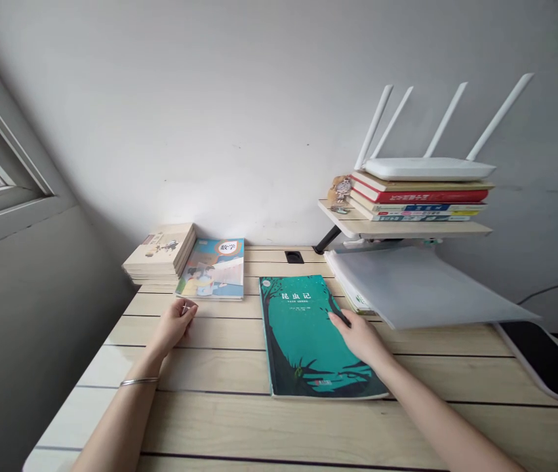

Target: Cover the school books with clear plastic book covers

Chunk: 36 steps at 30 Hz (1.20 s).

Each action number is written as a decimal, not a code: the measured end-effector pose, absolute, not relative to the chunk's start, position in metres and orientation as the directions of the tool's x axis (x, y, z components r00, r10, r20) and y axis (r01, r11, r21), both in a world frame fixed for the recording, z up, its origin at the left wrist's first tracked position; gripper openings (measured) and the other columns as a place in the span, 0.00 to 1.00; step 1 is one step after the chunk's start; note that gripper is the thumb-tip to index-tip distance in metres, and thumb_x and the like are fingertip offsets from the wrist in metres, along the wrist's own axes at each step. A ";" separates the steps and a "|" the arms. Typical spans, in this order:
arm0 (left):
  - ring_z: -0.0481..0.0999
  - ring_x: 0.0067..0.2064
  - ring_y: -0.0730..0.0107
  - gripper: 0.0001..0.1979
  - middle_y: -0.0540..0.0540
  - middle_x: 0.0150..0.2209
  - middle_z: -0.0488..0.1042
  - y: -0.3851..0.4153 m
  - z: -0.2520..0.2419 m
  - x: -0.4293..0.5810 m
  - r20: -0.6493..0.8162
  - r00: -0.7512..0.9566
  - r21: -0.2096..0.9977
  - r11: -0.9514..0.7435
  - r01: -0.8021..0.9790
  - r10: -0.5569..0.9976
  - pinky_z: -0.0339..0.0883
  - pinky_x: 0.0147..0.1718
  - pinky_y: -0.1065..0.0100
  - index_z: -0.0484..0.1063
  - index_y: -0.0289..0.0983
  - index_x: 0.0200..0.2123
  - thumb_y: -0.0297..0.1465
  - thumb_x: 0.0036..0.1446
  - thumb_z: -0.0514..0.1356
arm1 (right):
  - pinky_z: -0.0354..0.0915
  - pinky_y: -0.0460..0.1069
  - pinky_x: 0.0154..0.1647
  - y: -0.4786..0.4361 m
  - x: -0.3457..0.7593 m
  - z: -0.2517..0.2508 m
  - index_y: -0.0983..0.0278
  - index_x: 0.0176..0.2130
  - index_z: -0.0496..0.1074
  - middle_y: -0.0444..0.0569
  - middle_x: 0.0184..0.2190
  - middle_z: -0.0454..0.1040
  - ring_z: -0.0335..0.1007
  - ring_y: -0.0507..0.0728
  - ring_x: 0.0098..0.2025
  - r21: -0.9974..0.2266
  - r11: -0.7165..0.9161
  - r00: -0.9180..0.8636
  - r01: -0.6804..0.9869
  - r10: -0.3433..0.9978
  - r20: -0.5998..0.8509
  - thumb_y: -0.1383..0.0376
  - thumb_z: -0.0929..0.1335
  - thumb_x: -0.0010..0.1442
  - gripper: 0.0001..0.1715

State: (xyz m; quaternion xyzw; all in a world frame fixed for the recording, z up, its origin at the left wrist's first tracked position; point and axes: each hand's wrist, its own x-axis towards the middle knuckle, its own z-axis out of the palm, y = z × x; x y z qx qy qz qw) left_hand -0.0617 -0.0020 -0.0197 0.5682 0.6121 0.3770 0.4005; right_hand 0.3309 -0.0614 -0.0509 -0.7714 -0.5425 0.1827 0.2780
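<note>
A teal-covered book (pixel 303 328) lies flat on the pale slatted wooden desk (pixel 219 419) in the middle of the view. My right hand (pixel 360 334) rests on the book's right edge, fingers stretched out flat along it. My left hand (pixel 176 322) lies on the bare desk to the left, fingers loosely curled, a ring on one finger and a bangle on the wrist. It holds nothing and sits just in front of a blue textbook (pixel 214 267). A stack of beige books (pixel 160 252) stands left of that textbook.
A small wall shelf (pixel 406 228) at the right carries several stacked books (pixel 419 196) with a white router (pixel 429 167) on top. Below it lie white paper sheets (pixel 416 288). A black pad (pixel 549 364) lies at the desk's right edge. A window is at the left.
</note>
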 end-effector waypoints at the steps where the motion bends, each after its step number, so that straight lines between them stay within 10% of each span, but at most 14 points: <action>1: 0.60 0.12 0.77 0.17 0.58 0.13 0.61 -0.002 -0.019 -0.062 -0.066 -0.033 0.917 0.074 0.391 0.997 0.51 0.11 0.77 0.64 0.38 0.31 0.45 0.46 0.58 | 0.61 0.49 0.37 -0.061 0.331 -0.050 0.64 0.39 0.74 0.55 0.36 0.77 0.72 0.62 0.40 -0.621 -0.262 0.346 0.739 0.938 0.015 0.53 0.60 0.59 0.22; 14: 0.59 0.13 0.81 0.20 0.58 0.16 0.63 0.000 -0.022 -0.069 -0.143 0.013 0.941 0.131 0.312 0.990 0.49 0.11 0.79 0.63 0.38 0.31 0.49 0.45 0.59 | 0.62 0.52 0.47 -0.071 0.332 -0.045 0.67 0.39 0.74 0.60 0.44 0.72 0.70 0.63 0.46 -0.542 -0.231 0.330 0.808 0.939 0.092 0.54 0.65 0.55 0.21; 19: 0.63 0.14 0.78 0.23 0.54 0.17 0.68 -0.004 -0.016 -0.068 -0.177 0.069 0.931 0.144 0.336 0.982 0.48 0.12 0.78 0.62 0.38 0.30 0.50 0.42 0.60 | 0.65 0.48 0.32 -0.067 0.335 -0.028 0.65 0.30 0.75 0.52 0.31 0.77 0.73 0.59 0.34 -0.792 -0.280 0.237 0.543 0.955 -0.176 0.57 0.71 0.47 0.13; 29: 0.67 0.17 0.77 0.22 0.52 0.19 0.71 -0.012 0.001 -0.064 -0.213 0.074 0.927 0.177 0.331 0.974 0.55 0.16 0.76 0.64 0.37 0.30 0.47 0.40 0.63 | 0.52 0.44 0.16 -0.043 0.334 -0.015 0.62 0.14 0.61 0.41 0.11 0.62 0.57 0.49 0.16 -0.717 -0.534 0.342 0.448 0.843 -0.414 0.62 0.72 0.43 0.18; 36: 0.79 0.39 0.57 0.28 0.38 0.43 0.77 -0.035 0.028 -0.075 -0.432 0.200 0.900 0.436 0.031 0.879 0.70 0.35 0.63 0.67 0.37 0.42 0.48 0.41 0.66 | 0.60 0.45 0.23 -0.034 0.344 -0.028 0.62 0.20 0.67 0.44 0.17 0.69 0.69 0.54 0.26 -0.649 -0.465 0.343 0.602 0.885 -0.315 0.58 0.73 0.41 0.13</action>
